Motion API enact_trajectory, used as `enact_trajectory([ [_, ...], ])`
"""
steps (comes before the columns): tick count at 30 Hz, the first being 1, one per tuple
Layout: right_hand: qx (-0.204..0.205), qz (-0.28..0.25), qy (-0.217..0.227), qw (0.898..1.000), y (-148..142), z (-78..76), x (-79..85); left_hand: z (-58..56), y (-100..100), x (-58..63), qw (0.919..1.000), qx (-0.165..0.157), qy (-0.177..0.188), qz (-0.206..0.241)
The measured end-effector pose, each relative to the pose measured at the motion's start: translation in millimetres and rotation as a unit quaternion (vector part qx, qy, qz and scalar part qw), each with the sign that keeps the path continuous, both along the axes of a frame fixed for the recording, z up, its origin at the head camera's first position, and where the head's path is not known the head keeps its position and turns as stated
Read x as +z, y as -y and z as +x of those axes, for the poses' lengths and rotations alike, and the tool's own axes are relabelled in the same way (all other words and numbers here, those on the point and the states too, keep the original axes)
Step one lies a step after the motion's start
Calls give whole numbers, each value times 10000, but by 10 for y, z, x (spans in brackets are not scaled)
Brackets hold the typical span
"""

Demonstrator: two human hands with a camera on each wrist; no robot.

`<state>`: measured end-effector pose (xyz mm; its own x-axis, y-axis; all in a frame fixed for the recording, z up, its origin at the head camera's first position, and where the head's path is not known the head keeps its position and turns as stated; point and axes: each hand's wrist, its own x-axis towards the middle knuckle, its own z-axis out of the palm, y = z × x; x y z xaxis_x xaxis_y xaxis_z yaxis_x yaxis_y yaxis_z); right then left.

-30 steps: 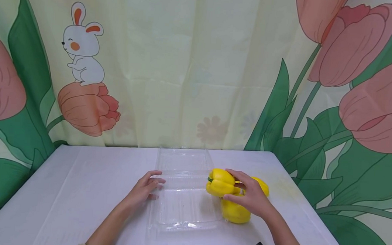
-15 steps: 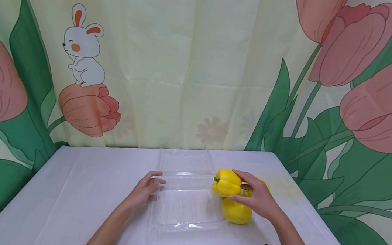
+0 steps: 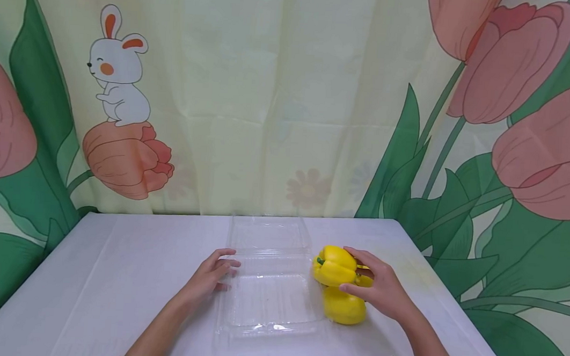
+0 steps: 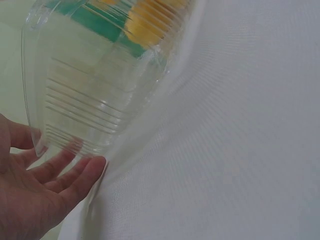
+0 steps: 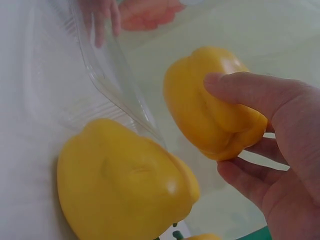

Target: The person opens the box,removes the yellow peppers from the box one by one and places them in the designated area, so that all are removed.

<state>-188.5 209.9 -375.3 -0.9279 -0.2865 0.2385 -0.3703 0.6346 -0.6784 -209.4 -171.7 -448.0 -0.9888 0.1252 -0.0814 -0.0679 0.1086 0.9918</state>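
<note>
My right hand (image 3: 381,285) grips a yellow bell pepper (image 3: 335,266), its green stem facing left, just right of a clear plastic clamshell box (image 3: 271,301). The right wrist view shows my thumb lying along the upper side of this pepper (image 5: 200,100) and fingers below it. A second yellow bell pepper (image 3: 345,307) sits beside the box's right wall, nearer to me. Part of a third pepper (image 3: 364,280) shows behind my right hand, mostly hidden. My left hand (image 3: 207,275) touches the box's left side with relaxed fingers; in the left wrist view the fingertips (image 4: 95,165) lie against its ribbed wall.
The box's lid (image 3: 269,235) lies folded open toward the table's back edge. A white cloth (image 3: 130,277) covers the table. Behind it hangs a curtain (image 3: 269,118) printed with tulips and a rabbit.
My right hand has moved to the right with the gripped pepper, away from over the box's right edge. My left hand, the box and the near pepper have stayed in place.
</note>
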Motion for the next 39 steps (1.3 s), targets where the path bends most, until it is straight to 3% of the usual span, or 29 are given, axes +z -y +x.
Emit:
enact_trajectory([
  [39,-402,357,-251,9982,-291,137,-4,32,25,38,9999,-144,-22,-73],
])
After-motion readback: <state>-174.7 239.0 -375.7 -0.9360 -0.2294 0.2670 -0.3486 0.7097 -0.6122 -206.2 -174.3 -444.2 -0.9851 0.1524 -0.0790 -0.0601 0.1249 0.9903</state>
